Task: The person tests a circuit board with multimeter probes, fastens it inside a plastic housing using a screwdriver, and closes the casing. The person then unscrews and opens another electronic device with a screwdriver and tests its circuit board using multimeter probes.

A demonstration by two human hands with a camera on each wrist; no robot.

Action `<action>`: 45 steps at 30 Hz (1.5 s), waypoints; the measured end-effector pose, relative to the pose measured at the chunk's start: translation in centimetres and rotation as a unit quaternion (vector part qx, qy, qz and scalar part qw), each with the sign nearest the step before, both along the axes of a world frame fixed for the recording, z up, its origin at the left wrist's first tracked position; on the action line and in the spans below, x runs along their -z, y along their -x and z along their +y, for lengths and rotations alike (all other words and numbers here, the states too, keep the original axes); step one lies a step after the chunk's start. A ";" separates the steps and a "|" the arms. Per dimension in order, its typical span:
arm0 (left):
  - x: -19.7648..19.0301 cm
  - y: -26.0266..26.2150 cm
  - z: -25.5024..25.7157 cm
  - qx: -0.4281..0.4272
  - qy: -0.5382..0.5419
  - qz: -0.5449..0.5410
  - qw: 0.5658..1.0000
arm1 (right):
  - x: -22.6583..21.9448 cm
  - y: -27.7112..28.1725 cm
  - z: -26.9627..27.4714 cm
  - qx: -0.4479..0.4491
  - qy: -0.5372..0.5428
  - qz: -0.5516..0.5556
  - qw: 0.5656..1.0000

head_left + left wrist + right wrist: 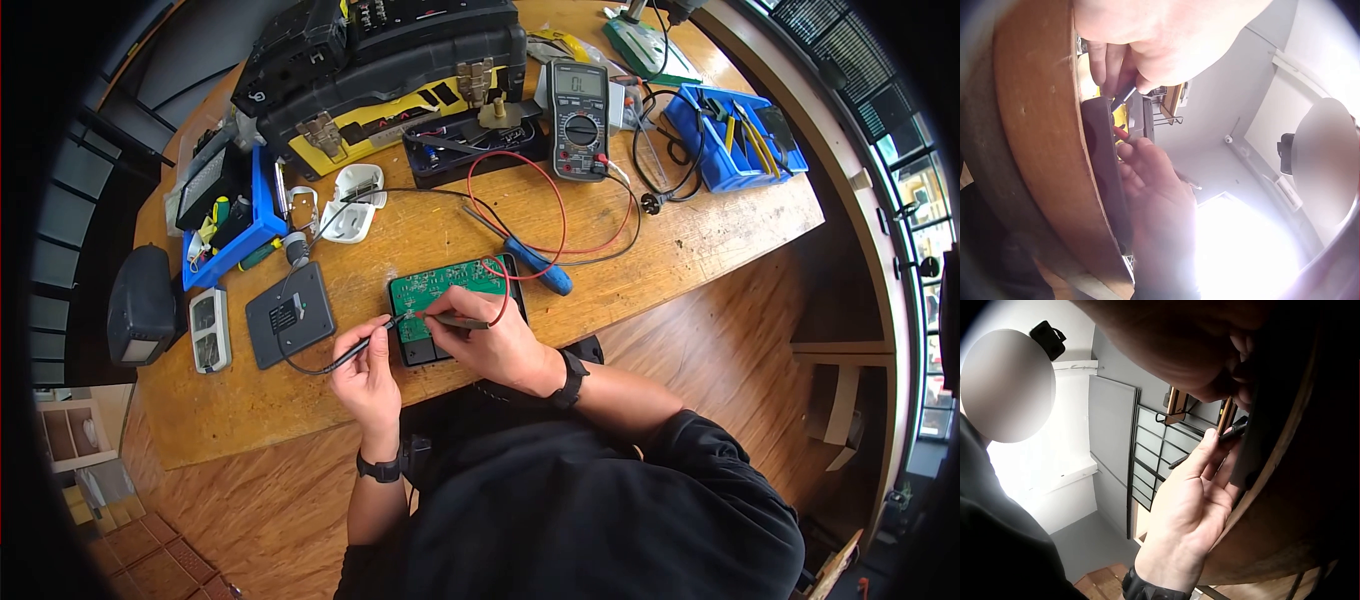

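Observation:
A green circuit board lies in a dark casing near the table's front edge. My left hand pinches a black test probe, its tip at the board's left side. From the right, my right hand grips a red-tipped test probe like a pen, its tip close to the black one over the board. In the left wrist view the red tip shows near the casing. Red and black leads run back to a multimeter, whose screen seems to read OL.
Behind the board lies a blue-handled screwdriver. A dark flat cover and a white case sit to the left. Blue bins of tools and a black-yellow toolbox stand farther back.

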State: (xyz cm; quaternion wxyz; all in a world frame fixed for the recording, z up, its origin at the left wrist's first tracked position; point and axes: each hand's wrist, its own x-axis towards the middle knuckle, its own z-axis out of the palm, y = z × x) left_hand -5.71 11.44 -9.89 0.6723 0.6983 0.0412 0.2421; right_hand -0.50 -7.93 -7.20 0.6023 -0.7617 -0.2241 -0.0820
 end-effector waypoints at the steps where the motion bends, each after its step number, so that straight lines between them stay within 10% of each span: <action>1: 0.0 0.0 0.0 -0.003 -0.004 0.000 1.000 | 0.1 0.0 0.0 -0.002 -0.005 0.004 1.000; 45: -0.3 -0.8 -0.3 -0.007 0.043 -0.016 0.999 | -1.1 0.0 -0.1 -0.003 0.007 0.041 0.999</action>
